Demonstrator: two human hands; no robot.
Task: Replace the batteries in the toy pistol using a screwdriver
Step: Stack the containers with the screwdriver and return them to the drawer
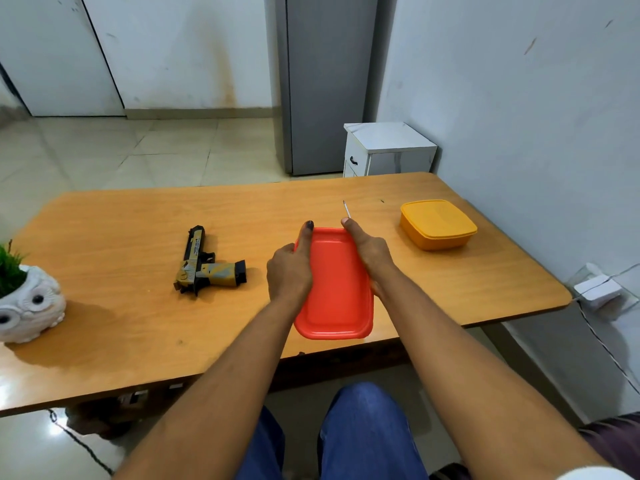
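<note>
The black and tan toy pistol (207, 266) lies on its side on the wooden table (121, 323), left of my hands. A flat red plastic box (337, 289) sits near the table's front edge. My left hand (290, 270) grips its left side and my right hand (370, 258) grips its right side, both thumbs pointing away from me along the rim. The thin metal shaft of a screwdriver (346, 209) sticks out just beyond my right thumb. Its handle is hidden, so I cannot tell whether it is held or lying on the table.
A closed yellow plastic box (437, 224) stands at the right of the table near the wall. A white owl planter (29, 304) with a green plant sits at the left edge. Beyond the table stand a small white cabinet (388, 148) and a grey fridge (325, 84).
</note>
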